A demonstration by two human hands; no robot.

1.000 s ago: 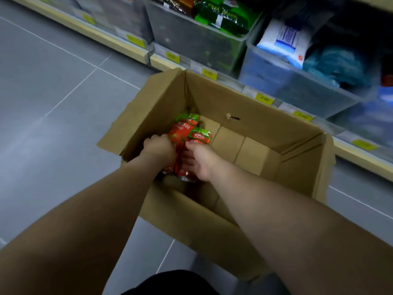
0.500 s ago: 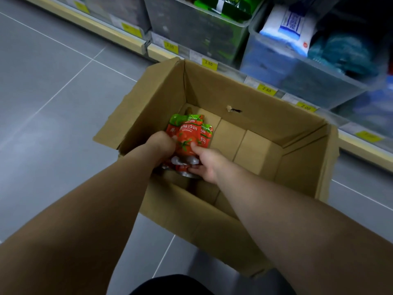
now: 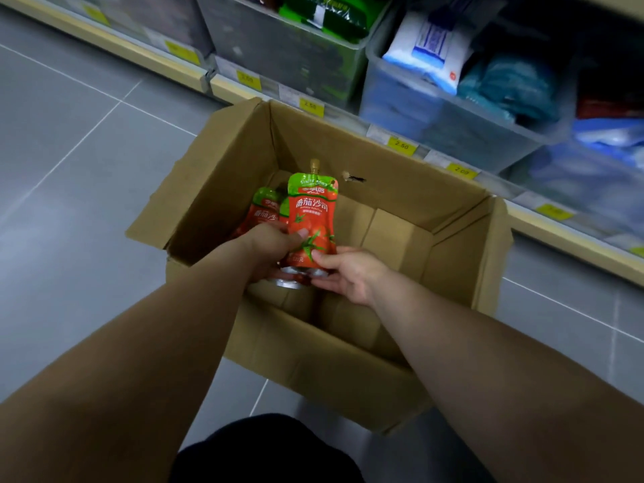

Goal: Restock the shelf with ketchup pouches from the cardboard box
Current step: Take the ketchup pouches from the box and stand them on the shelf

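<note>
**Spotter:** Where's the stock right now?

**Operator:** Inside the cardboard box (image 3: 223,176), lifted off its floor, at the 9 o'clock side. I have the front pouch (image 3: 313,217) upright, and a rear pouch (image 3: 265,212) is tucked just behind it at its 10 o'clock.

**Spotter:** And the fingers?

**Operator:** My left hand (image 3: 268,245) is curled round the bundle from the 9 o'clock side, with the thumb laid across the front pouch's face. My right hand (image 3: 348,273) comes in from 4 o'clock. Its thumb presses the printed face low down and its fingers cup the silver base, so it's a pinch at the bottom end. How many pouches sit in the left grip I can't tell, because the hand hides the lower ones.

**Spotter:** Which way does it lie?

**Operator:** The long axis runs 6 to 12, with the spout (image 3: 314,165) at 12 and the base at 6 against my palms. The shelf (image 3: 557,235) runs past the box's far wall, from 11 round to 3 o'clock.

**Spotter:** So which is the leading hand?

**Operator:** The right, I'd say, since it's on the shelf side. The lift goes spout-first toward 12 and has to clear that far wall.
</note>
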